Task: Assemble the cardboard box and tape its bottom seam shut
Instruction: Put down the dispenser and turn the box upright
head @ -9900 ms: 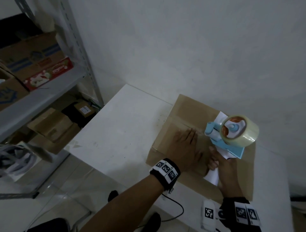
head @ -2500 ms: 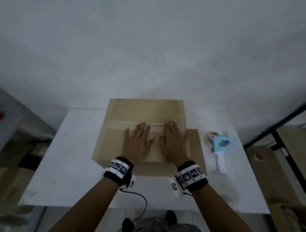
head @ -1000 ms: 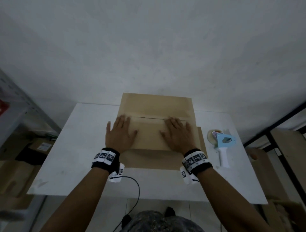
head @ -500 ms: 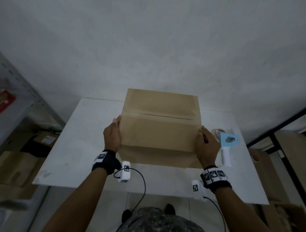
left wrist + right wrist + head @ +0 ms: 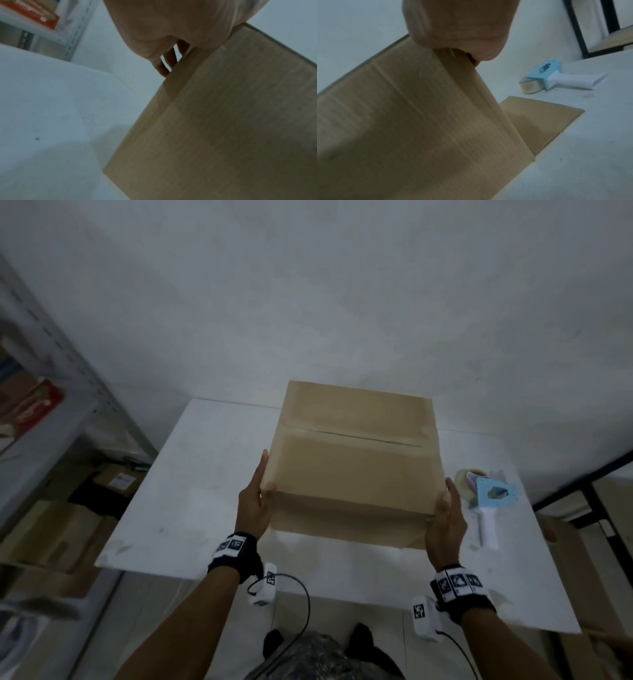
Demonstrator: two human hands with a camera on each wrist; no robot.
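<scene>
The brown cardboard box (image 5: 352, 470) is held between my two hands, its near edge raised off the white table (image 5: 191, 491). Its upper face shows the flap seam (image 5: 352, 436) under clear tape. My left hand (image 5: 255, 501) presses the left side with straight fingers (image 5: 169, 59), thumb on the top corner. My right hand (image 5: 445, 518) presses the right side; its fingers are hidden behind the box. In the right wrist view a loose flap (image 5: 539, 121) lies on the table under the box (image 5: 419, 121). The blue and white tape dispenser (image 5: 486, 501) lies to the right.
A metal shelf (image 5: 41, 433) with cartons stands to the left of the table. More cartons sit on the floor below it. A black frame (image 5: 589, 484) stands beyond the table's right edge. The wall runs close behind the box.
Both hands left the top of the box, went to its left and right sides, and raised the box towards me. The tape dispenser lies where it was.
</scene>
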